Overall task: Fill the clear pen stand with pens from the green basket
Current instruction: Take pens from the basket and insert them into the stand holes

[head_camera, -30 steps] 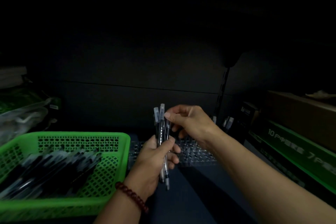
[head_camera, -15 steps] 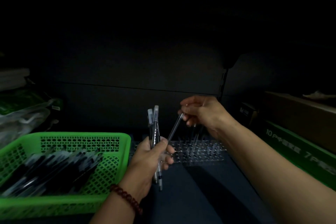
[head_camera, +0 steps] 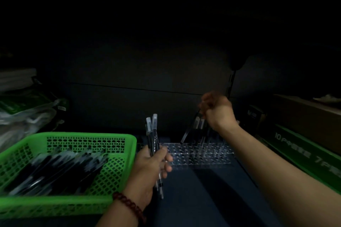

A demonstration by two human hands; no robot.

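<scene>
Left hand [head_camera: 153,162] was clenched on a small bunch of pens [head_camera: 154,134], caps up, just right of the green basket [head_camera: 88,137], which held many more pens. Right hand [head_camera: 216,111], blurred, pinched one tilted pen [head_camera: 190,131], its lower tip at or just above the clear pen stand [head_camera: 212,160]; contact unclear. A few pens already stood upright in the stand. Green box [head_camera: 304,155] sat at far right.

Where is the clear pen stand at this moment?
In the head view, the clear pen stand lies centre-right on the dark surface, just right of the green basket, between the left hand and right hand.
</scene>
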